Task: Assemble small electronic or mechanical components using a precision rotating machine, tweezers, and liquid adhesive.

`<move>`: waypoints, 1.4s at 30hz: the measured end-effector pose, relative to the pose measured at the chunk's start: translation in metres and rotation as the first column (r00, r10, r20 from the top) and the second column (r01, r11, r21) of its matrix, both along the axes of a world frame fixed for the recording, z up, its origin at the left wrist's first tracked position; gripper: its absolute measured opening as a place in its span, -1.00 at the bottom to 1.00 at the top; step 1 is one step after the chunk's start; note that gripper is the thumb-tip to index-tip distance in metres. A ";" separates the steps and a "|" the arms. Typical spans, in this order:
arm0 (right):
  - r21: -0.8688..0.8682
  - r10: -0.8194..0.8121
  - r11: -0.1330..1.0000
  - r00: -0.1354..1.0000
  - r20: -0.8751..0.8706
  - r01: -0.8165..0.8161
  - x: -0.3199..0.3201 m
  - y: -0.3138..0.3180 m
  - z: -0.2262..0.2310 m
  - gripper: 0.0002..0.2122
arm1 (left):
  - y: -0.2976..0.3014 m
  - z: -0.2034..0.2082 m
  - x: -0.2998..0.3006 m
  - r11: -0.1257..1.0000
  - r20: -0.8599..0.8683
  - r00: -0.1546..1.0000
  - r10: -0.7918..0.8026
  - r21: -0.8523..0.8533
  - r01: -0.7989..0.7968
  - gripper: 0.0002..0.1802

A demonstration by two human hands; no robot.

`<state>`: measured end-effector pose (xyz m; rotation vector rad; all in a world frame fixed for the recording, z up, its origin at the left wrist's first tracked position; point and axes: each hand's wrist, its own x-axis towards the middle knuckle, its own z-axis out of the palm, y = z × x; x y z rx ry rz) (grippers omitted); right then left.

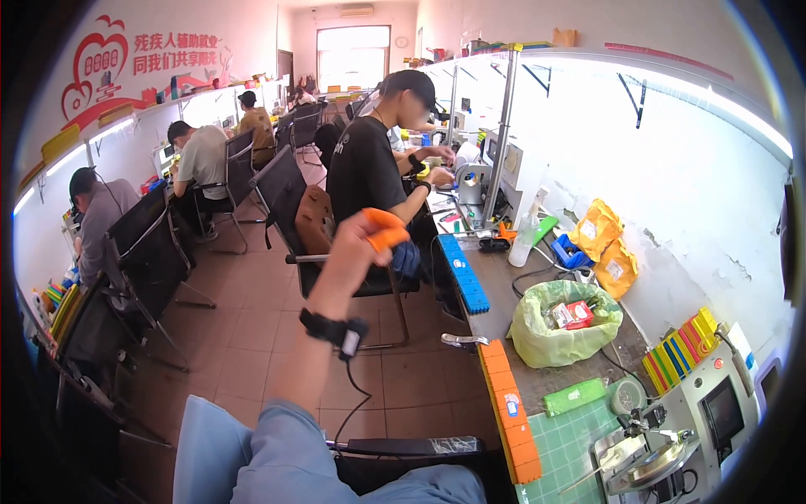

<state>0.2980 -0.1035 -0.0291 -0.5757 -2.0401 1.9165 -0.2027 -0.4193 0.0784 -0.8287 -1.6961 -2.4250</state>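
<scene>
My left hand (363, 238) is raised out over the aisle, fingers curled in and pressed together. Orange coverings, which look like finger cots (387, 238), wrap the thumb and forefinger. Whatever may be pinched between them is hidden. A black strap with a small device and a cable (336, 331) circles the wrist, below which a light blue sleeve (290, 441) begins. Behind the hand, a dark mesh chair (281, 197) holds a seated co-worker (361, 168) in a black shirt, facing the bench. My right hand is out of the picture.
On the right bench are an orange strip (510, 412), a blue strip (462, 273), a lined waste bin (537, 340), a green cutting mat (558, 449) and a machine with a round metal plate (659, 462). Several people and chairs line the left bench; tiled floor (243, 361) lies between.
</scene>
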 end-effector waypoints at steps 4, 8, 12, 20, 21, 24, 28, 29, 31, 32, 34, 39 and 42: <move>0.036 -0.001 0.999 1.000 -0.015 0.002 0.001 0.006 -0.004 -0.86 | -0.096 -0.016 -0.077 0.943 0.040 0.999 0.012 0.333 -0.024 -0.68; 0.035 -0.014 0.999 1.000 -0.011 0.014 -0.003 0.012 -0.003 -0.86 | -0.178 -0.033 -0.106 0.880 0.045 0.995 0.094 0.463 -0.104 -0.61; 0.073 -0.023 0.997 1.000 -0.021 0.024 -0.015 0.007 0.005 -0.87 | -0.217 -0.038 -0.107 0.827 0.111 0.940 0.322 0.450 -0.337 -0.67; 0.137 0.017 0.990 1.000 -0.002 -0.017 -0.024 -0.002 0.018 -0.90 | -0.270 -0.050 -0.139 0.652 0.237 0.794 0.559 0.466 -0.598 -0.78; 0.142 0.019 0.990 1.000 0.007 -0.020 -0.023 -0.002 0.020 -0.90 | -0.282 -0.049 -0.144 0.617 0.245 0.739 0.628 0.422 -0.664 -0.79; 0.164 0.008 0.986 0.999 0.033 -0.013 -0.021 -0.002 0.023 -0.90 | -0.321 -0.041 -0.154 0.470 0.076 0.486 0.870 0.167 -0.867 -0.77; 0.203 -0.017 0.979 0.996 0.084 0.000 -0.020 0.005 0.020 -0.91 | -0.376 -0.013 -0.136 -0.020 0.038 -0.018 0.999 0.058 -0.998 -0.87; 0.187 -0.010 0.982 0.999 0.049 0.001 -0.020 0.013 0.017 -0.91 | -0.404 0.002 -0.120 -0.419 -0.080 -0.430 0.899 0.122 -0.900 -0.84; 0.211 -0.064 0.976 0.997 0.041 0.054 -0.023 0.007 0.016 -0.91 | -0.361 0.009 -0.104 -0.435 0.049 -0.432 0.900 0.125 -0.892 -0.78; 0.211 -0.107 0.973 0.994 0.034 0.098 -0.023 0.011 0.013 -0.90 | -0.364 0.018 -0.096 -0.461 0.098 -0.451 0.887 0.173 -0.870 -0.76; 0.217 -0.145 0.967 0.989 0.024 0.136 -0.024 0.019 0.008 -0.89 | -0.365 0.032 -0.088 -0.456 0.154 -0.429 0.890 0.265 -0.850 -0.71; 0.375 -0.133 0.920 0.991 0.023 0.115 -0.041 0.020 0.010 -0.87 | -0.347 0.073 -0.105 -0.406 -0.073 -0.471 0.879 0.403 -0.820 -0.63; 0.412 -0.079 0.910 0.995 0.062 0.046 -0.055 0.004 0.018 -0.85 | -0.274 0.094 -0.110 -0.055 -0.274 -0.227 0.935 0.519 -0.853 -0.70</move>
